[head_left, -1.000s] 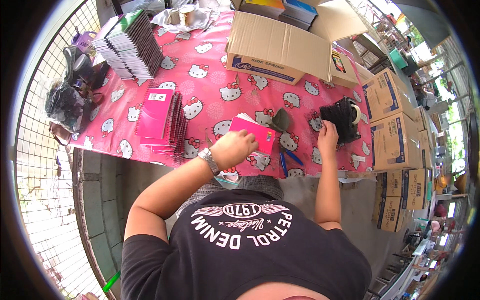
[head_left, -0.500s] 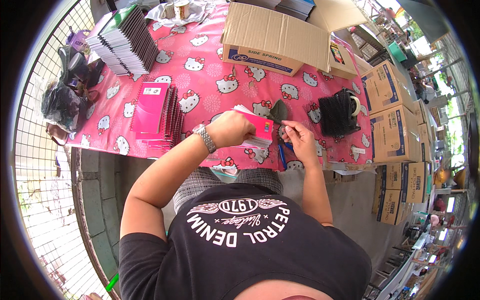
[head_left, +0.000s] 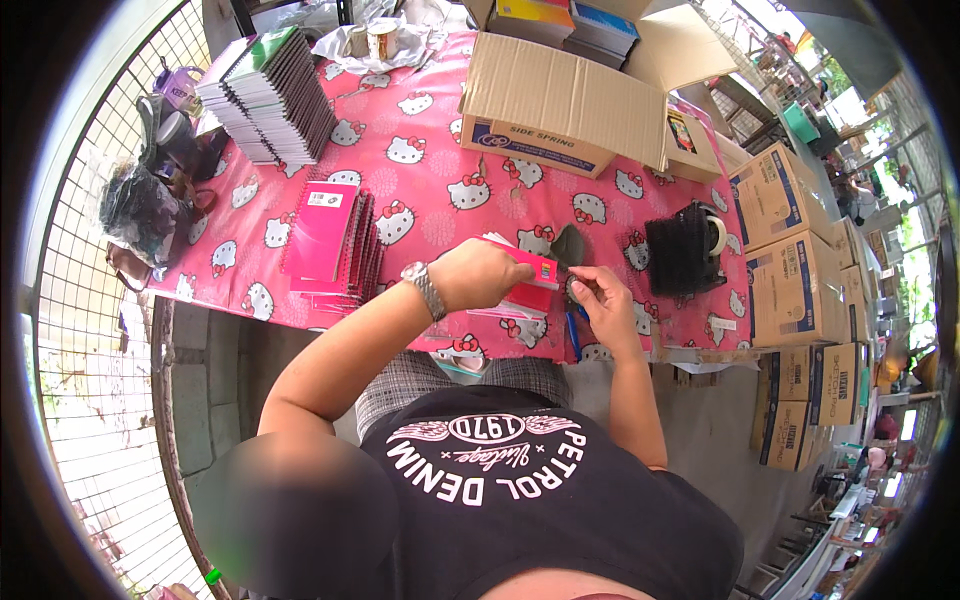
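Left hand (head_left: 475,275) gripping a smooth pink notebook (head_left: 538,268), right hand (head_left: 607,305) narrowed, its hold unclear, wiry black coils (head_left: 677,255), corrugated cardboard box (head_left: 565,90)

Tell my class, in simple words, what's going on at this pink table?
A person's left hand holds a pink-covered booklet at the table's near edge. The right hand is beside its right end, thumb and forefinger close together; whether they pinch anything is hard to tell. A stack of pink spiral notebooks sits to the left, a bundle of black coils to the right.
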